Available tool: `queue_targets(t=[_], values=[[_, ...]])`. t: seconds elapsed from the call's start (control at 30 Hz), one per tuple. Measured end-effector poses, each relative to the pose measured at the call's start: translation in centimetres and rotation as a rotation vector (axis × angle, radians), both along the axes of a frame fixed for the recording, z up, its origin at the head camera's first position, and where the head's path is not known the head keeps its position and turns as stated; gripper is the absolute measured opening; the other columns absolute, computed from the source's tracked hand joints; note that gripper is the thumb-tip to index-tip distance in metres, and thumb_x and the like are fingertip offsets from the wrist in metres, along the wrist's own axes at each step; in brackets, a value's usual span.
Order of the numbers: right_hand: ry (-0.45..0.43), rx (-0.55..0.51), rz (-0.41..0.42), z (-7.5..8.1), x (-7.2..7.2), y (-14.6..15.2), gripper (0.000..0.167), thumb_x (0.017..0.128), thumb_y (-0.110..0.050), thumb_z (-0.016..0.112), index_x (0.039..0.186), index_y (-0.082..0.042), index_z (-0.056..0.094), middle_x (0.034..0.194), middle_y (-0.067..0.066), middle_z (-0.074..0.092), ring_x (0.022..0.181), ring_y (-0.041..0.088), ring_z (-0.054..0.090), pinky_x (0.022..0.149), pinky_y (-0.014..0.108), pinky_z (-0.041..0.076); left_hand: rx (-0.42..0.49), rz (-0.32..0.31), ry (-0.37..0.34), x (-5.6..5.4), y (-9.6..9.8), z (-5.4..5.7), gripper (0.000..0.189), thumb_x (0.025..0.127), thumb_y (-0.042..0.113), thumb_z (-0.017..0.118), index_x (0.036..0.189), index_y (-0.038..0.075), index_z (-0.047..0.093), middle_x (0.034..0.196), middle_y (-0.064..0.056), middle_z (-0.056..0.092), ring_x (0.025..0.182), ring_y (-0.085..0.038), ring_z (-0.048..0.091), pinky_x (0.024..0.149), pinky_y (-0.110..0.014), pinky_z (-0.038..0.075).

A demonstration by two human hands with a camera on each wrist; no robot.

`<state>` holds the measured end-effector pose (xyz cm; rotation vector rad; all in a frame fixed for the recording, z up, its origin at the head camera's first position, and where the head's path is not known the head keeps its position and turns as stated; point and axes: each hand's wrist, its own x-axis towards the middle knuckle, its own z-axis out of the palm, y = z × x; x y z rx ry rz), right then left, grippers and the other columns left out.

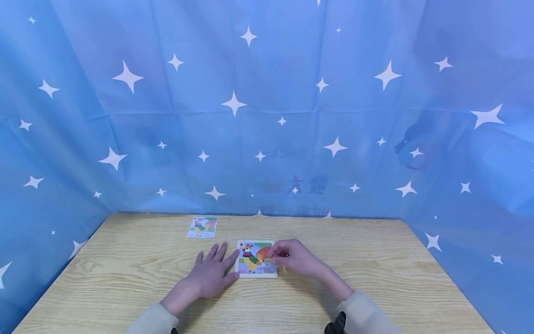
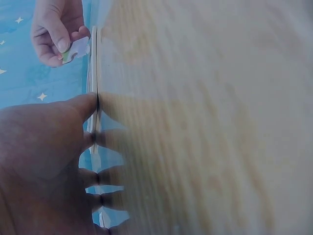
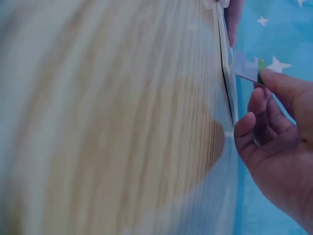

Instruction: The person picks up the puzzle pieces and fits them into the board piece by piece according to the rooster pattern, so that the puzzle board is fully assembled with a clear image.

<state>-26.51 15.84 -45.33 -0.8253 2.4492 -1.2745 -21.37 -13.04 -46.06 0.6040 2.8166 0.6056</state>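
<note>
A rooster jigsaw puzzle in a white-rimmed tray (image 1: 256, 276) lies flat on the table. My left hand (image 1: 212, 273) rests at its left side with fingers spread, the thumb and index fingertip against the rim. At the tray's right side, my right hand (image 1: 294, 257) pinches a puzzle piece (image 3: 247, 66) between thumb and fingers. In the left wrist view this puzzle piece (image 2: 77, 49) shows a pale face with a green corner, tilted just above the tray. The lower right of the rooster picture is partly covered by the right hand.
A card with the same rooster picture (image 1: 202, 227) lies on the table behind the left hand. The wooden table (image 1: 375, 287) ends at a blue curtain (image 1: 283, 93) with white stars, which also hangs along both sides.
</note>
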Motion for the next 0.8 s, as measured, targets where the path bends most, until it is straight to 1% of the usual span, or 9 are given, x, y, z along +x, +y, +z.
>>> queue_targets(t=[0.13, 0.23, 0.37, 0.53, 0.6, 0.8], values=[[0.015, 0.025, -0.004, -0.1, 0.0, -0.2, 0.008, 0.100, -0.009, 0.068, 0.104, -0.011, 0.075, 0.091, -0.003, 0.066, 0.077, 0.014, 0.055, 0.066, 0.025, 0.046, 0.004, -0.015, 0.021, -0.2, -0.1, -0.4, 0.067, 0.107, 0.053, 0.046, 0.162, 0.017, 0.035, 0.166, -0.026, 0.019, 0.152, -0.049, 0.013, 0.112, -0.076, 0.011], [0.021, 0.043, -0.006, -0.1, 0.1, -0.4, 0.008, 0.099, -0.007, 0.068, 0.105, -0.010, 0.074, 0.090, -0.004, 0.066, 0.079, 0.013, 0.057, 0.067, 0.026, 0.048, -0.003, -0.019, 0.024, -0.2, -0.1, -0.4, 0.068, 0.107, 0.055, 0.045, 0.162, 0.017, 0.034, 0.166, -0.026, 0.019, 0.152, -0.049, 0.013, 0.112, -0.076, 0.010], [0.025, 0.073, -0.003, -0.1, 0.1, -0.6, 0.010, 0.098, -0.005, 0.069, 0.107, -0.009, 0.073, 0.090, -0.005, 0.066, 0.080, 0.013, 0.059, 0.066, 0.026, 0.050, -0.014, -0.014, 0.014, 0.0, 0.0, 0.0, 0.066, 0.107, 0.051, 0.047, 0.162, 0.015, 0.036, 0.166, -0.027, 0.020, 0.152, -0.049, 0.014, 0.112, -0.076, 0.011], [0.023, 0.091, -0.012, -0.1, 0.1, -0.9, 0.010, 0.097, -0.004, 0.070, 0.106, -0.009, 0.073, 0.088, -0.005, 0.064, 0.078, 0.013, 0.057, 0.065, 0.025, 0.048, -0.019, 0.011, -0.002, 0.3, 0.3, 0.8, 0.063, 0.107, 0.046, 0.051, 0.161, 0.015, 0.038, 0.166, -0.025, 0.021, 0.152, -0.048, 0.015, 0.113, -0.075, 0.012], [0.019, 0.087, -0.019, -0.2, 0.0, -1.0, 0.011, 0.097, -0.004, 0.071, 0.105, -0.009, 0.073, 0.088, -0.005, 0.064, 0.076, 0.013, 0.056, 0.064, 0.025, 0.047, -0.020, 0.021, -0.005, 0.4, 0.3, 0.9, 0.063, 0.107, 0.045, 0.052, 0.160, 0.015, 0.039, 0.166, -0.025, 0.022, 0.152, -0.047, 0.016, 0.113, -0.075, 0.013], [0.010, 0.069, -0.028, -0.3, 0.1, -1.2, 0.012, 0.096, -0.002, 0.070, 0.105, -0.009, 0.074, 0.087, -0.005, 0.065, 0.074, 0.012, 0.056, 0.063, 0.025, 0.047, -0.025, 0.024, -0.001, 0.5, 0.4, 0.9, 0.063, 0.106, 0.045, 0.053, 0.160, 0.015, 0.039, 0.165, -0.025, 0.023, 0.152, -0.047, 0.017, 0.113, -0.075, 0.014]])
